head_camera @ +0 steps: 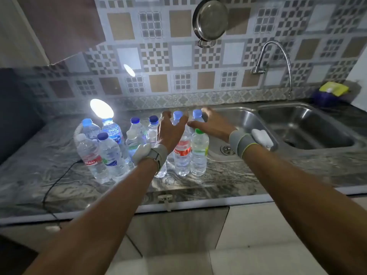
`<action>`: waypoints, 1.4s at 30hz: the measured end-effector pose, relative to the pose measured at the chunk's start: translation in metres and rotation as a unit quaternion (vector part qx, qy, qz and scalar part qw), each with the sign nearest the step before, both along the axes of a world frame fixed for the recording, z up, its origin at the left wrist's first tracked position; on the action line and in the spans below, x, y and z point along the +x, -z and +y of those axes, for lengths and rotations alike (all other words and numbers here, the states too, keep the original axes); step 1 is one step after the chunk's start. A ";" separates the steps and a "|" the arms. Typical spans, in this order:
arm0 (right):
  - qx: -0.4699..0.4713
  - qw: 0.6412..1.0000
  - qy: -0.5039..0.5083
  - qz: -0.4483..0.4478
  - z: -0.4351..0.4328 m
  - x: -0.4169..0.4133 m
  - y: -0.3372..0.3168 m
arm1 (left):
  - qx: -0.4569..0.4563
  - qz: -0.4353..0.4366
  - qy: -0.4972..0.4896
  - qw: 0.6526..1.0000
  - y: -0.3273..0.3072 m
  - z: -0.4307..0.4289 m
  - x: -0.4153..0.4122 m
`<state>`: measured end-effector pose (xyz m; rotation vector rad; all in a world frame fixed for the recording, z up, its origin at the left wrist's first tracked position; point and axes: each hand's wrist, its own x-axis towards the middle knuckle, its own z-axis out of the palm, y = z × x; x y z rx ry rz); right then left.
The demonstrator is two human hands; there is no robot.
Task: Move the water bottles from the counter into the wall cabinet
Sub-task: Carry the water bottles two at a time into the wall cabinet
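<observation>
A: How many items are counted?

B: About twelve water bottles (111, 153), clear, mostly blue-capped, are stood clustered on the counter (39, 165). Two hands, left hand (170, 132) and right hand (210, 126), are spread above them, nothing gripped. One sink (307, 128) is seen rightward.

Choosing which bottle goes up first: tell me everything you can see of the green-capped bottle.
The green-capped bottle is clear plastic, apparently full of water, its green screw cap on and a pale label with green print round its middle. It stands upright on the grey marbled counter at the right end of the front row, nearest the sink. The red-labelled bottle stands close on its left; contact cannot be told. The right hand, fingers spread, hovers just above its cap, gripping nothing.
</observation>
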<state>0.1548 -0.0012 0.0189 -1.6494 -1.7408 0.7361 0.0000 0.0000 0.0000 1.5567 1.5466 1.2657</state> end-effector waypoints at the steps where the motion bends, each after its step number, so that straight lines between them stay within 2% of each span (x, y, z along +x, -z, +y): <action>1: -0.002 1.000 0.003 -0.001 -0.002 -0.001 0.002 | -0.007 0.004 0.002 1.000 0.003 -0.003 0.000; 8: -0.019 0.999 0.040 0.010 -0.006 0.004 0.027 | -0.015 0.031 0.007 0.999 0.033 -0.013 0.004; 14: -0.054 0.998 0.041 0.012 -0.006 0.007 0.060 | -0.060 0.051 0.031 0.996 0.067 -0.014 0.004; 23: -0.074 0.994 0.071 0.037 -0.004 0.003 0.111 | -0.110 0.041 0.038 0.992 0.105 0.002 0.004; 30: -0.036 0.991 0.107 0.070 0.007 -0.006 0.125 | -0.100 0.014 0.042 0.994 0.110 0.013 0.005; 42: 0.002 0.990 0.139 0.033 0.007 -0.008 0.122 | -0.119 0.044 0.029 0.992 0.110 0.009 -0.003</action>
